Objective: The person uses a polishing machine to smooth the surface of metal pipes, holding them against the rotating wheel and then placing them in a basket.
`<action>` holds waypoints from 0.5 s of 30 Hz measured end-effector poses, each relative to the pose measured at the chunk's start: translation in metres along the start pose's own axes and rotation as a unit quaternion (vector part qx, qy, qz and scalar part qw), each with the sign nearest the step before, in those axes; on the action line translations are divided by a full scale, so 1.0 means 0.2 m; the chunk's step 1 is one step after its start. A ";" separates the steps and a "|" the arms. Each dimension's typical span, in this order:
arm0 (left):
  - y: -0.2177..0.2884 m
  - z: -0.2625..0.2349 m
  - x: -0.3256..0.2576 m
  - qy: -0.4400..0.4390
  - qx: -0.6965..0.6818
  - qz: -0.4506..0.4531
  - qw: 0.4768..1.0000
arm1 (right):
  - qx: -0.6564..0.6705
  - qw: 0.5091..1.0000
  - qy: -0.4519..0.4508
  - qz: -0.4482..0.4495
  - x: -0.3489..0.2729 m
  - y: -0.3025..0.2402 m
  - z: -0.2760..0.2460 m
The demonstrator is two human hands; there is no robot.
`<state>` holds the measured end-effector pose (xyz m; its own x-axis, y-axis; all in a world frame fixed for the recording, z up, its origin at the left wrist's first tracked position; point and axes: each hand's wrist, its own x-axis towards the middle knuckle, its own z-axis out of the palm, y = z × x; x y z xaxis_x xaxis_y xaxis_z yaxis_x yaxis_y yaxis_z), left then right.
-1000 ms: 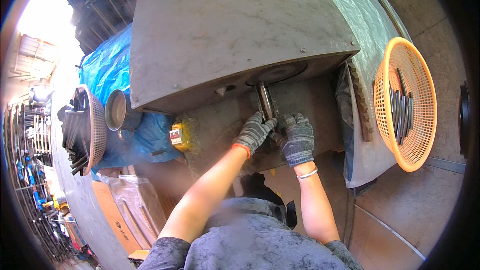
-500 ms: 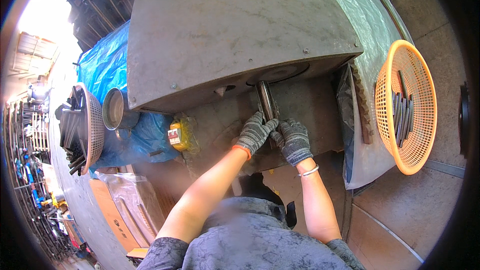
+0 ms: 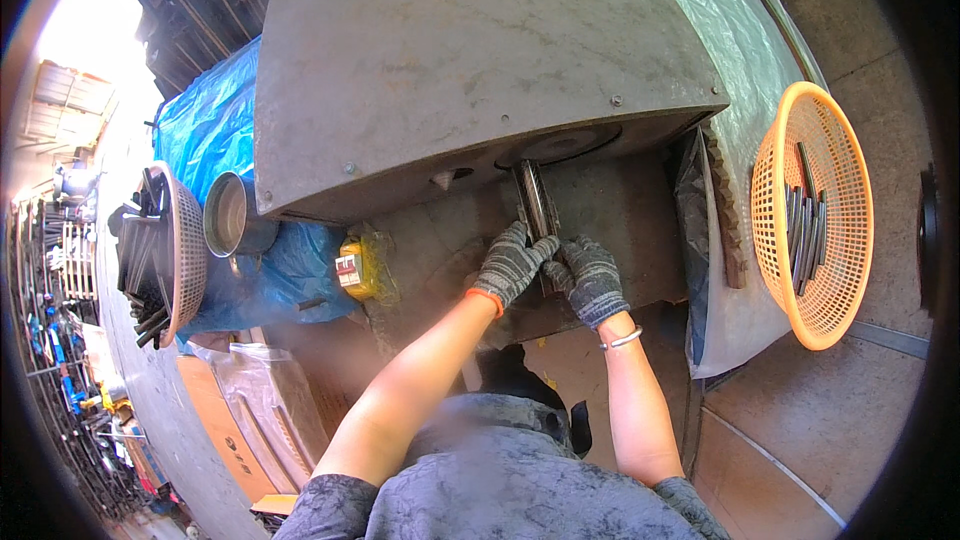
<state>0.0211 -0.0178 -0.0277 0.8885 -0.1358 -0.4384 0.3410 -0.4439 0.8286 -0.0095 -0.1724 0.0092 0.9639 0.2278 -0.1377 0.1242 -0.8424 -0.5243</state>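
Note:
A shiny metal tube (image 3: 537, 195) points toward me from the round opening (image 3: 558, 148) under the grey metal machine housing (image 3: 480, 40). My left hand (image 3: 513, 262), in a grey striped knit glove, closes around the near part of the tube from the left, its thumb lying across the near end. Close by on the right, my right hand (image 3: 592, 280) wears a matching glove. Its fingers are curled together beside the tube's near end. What they pinch, if anything, is hidden.
An orange plastic basket (image 3: 860, 230) with several short dark tubes (image 3: 806, 230) stands at right. On the left are a pale basket (image 3: 190, 255) of black tubes, a metal pot (image 3: 230, 215) and a yellow switch box (image 3: 368, 268). A toothed metal strip (image 3: 727, 210) hangs right of the machine opening.
My right hand has shifted slightly right and down, away from the tube's end. My left hand stays on the tube, almost unmoved.

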 end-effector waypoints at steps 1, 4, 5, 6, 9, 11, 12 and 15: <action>0.00 0.00 0.00 0.002 0.006 -0.001 1.000 | 0.007 1.000 0.008 0.000 0.00 0.00 0.01; 0.00 0.00 0.00 0.004 0.013 0.001 1.000 | 0.019 1.000 0.025 -0.001 -0.01 0.01 0.02; 0.00 0.00 0.00 0.001 0.007 0.004 1.000 | 0.018 1.000 0.024 0.000 0.00 0.02 0.03; 0.00 -0.01 0.00 -0.003 0.000 0.007 1.000 | 0.016 1.000 0.024 0.000 0.00 0.01 0.03; 0.03 -0.01 -0.01 0.007 0.035 0.010 0.999 | 0.020 0.999 0.019 0.019 0.00 -0.01 0.00; 0.06 -0.01 -0.03 0.009 0.012 0.003 1.000 | 0.009 0.998 0.060 0.008 -0.01 0.01 0.03; 0.09 -0.02 -0.04 0.012 0.001 0.000 1.000 | 0.004 0.997 0.080 0.002 -0.01 0.00 0.03; 0.11 -0.04 -0.05 0.004 0.034 -0.006 0.999 | 0.021 0.999 0.032 0.031 0.00 -0.04 0.00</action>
<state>0.0226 -0.0182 -0.0027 0.8872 -0.1224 -0.4448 0.3301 -0.5051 0.7974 -0.0112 -0.1668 0.0141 0.9828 0.1422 -0.1175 0.0546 -0.8328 -0.5509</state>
